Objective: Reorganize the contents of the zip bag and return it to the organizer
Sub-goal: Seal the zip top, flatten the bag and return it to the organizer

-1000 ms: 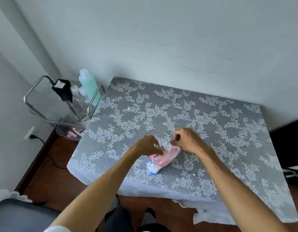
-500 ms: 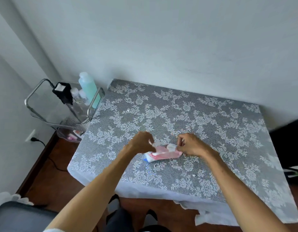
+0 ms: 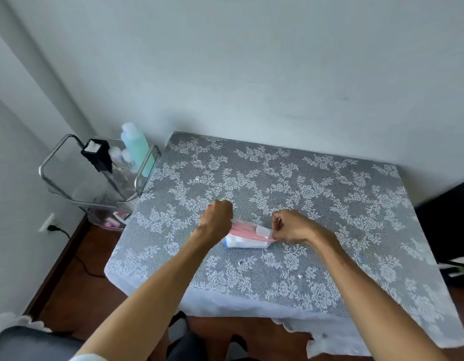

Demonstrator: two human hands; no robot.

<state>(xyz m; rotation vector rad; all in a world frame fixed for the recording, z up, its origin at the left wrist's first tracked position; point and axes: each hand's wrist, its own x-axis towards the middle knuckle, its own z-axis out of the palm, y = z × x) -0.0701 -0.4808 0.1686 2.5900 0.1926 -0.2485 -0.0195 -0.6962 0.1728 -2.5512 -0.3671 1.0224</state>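
A clear zip bag [image 3: 248, 237] with pink and white contents lies flat on the lace-covered table [image 3: 316, 204]. My left hand [image 3: 217, 220] pinches the bag's left end, fingers closed. My right hand [image 3: 290, 227] pinches the right end at the zip strip. The clear organizer [image 3: 95, 178], a metal-framed cart with shelves, stands off the table's left edge.
On the organizer's top shelf stand a tall mint-green bottle [image 3: 136, 147], small white bottles and a black box [image 3: 97, 153]. A lower shelf holds pink items [image 3: 112, 222]. A wall socket with a black cable [image 3: 52, 226] is low on the left. A dark chair [image 3: 25, 342] is at bottom left.
The bag was held upright and tilted a second ago; it now lies flat on the table. Both hands have moved apart along its top edge.
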